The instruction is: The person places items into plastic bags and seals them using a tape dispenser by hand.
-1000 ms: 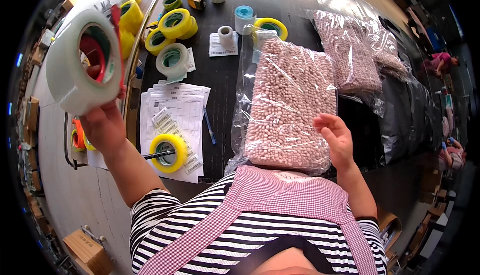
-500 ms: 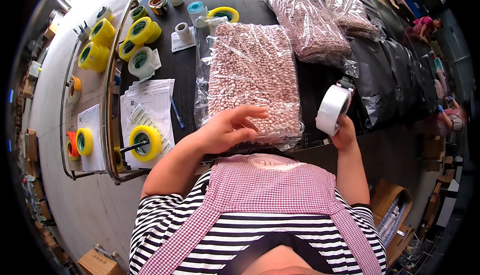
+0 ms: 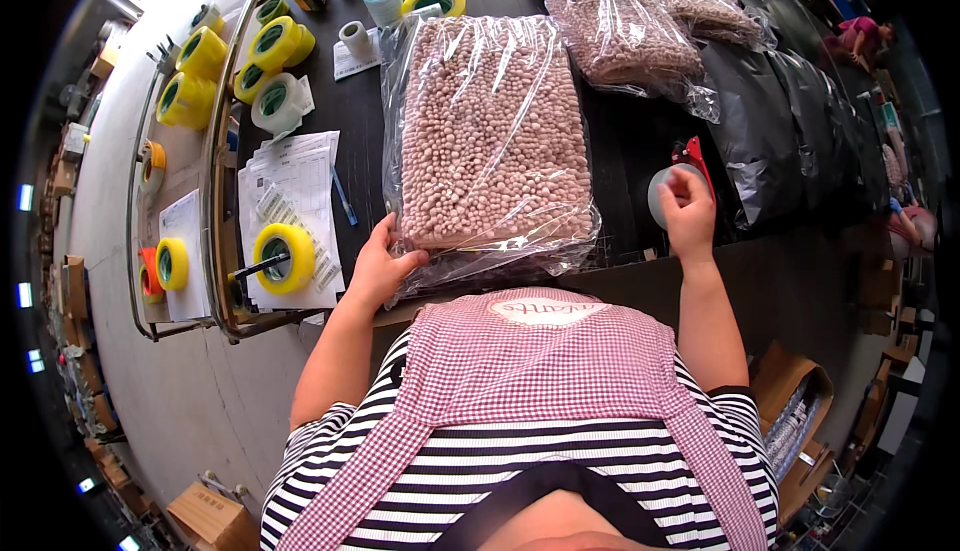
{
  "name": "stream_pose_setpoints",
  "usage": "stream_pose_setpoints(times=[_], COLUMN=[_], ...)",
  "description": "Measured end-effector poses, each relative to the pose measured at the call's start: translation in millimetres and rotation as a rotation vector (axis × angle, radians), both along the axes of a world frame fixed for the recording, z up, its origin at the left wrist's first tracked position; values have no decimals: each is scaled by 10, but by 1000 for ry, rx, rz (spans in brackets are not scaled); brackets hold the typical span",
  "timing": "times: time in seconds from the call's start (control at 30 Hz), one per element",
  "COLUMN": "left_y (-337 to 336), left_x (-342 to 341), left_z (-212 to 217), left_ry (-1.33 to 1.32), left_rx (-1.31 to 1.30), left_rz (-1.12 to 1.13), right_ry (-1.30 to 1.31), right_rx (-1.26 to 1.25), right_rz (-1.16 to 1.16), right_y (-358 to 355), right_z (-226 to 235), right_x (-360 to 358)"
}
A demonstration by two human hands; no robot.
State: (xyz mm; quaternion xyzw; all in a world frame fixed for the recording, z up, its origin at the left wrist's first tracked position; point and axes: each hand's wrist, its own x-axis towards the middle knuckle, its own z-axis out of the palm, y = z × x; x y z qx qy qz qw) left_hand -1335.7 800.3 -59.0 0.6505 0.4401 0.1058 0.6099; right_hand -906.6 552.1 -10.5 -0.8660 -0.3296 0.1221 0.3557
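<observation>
A clear plastic bag (image 3: 495,141) holding a folded, pinkish, bobbly textile mat lies flat on the black table in front of me. At its near left corner is my left hand (image 3: 378,263), with the thumb over the loose plastic and the fingers along the side edge. To the right of the bag, my right hand (image 3: 690,213) curls its fingers round a tape dispenser (image 3: 695,159) with a red frame and a pale roll. The hand partly covers the roll, and I cannot tell whether the dispenser rests on the table.
More bagged pink mats (image 3: 625,31) lie at the far right, beside black plastic parcels (image 3: 755,141). Yellow tape rolls (image 3: 284,259) and printed papers (image 3: 295,176) are on the left, near a metal-railed side shelf (image 3: 222,151). Co-workers (image 3: 862,41) are at the far right.
My left hand has moved from above the bag down to its near left corner. My right hand has turned over the tape dispenser, whose red frame now shows.
</observation>
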Motion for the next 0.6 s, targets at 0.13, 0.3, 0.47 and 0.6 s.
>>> stream_pose_setpoints(times=[0.13,0.3,0.47,0.6], left_y=[70,119,121,57], left_x=[-45,1,-99,16], left_z=[63,251,-49,283], left_ry=[-43,-116,-281,-215], left_rx=[-68,-431,-568,-454], left_rz=[85,335,408,404], right_ry=[905,1111,1063,994], right_rx=[4,112,132,93], right_rz=[9,-43,-77,-109], right_y=[366,426,395,293], right_z=[6,-93,-77,-198], right_x=[-876,-1109,-1097,-1002])
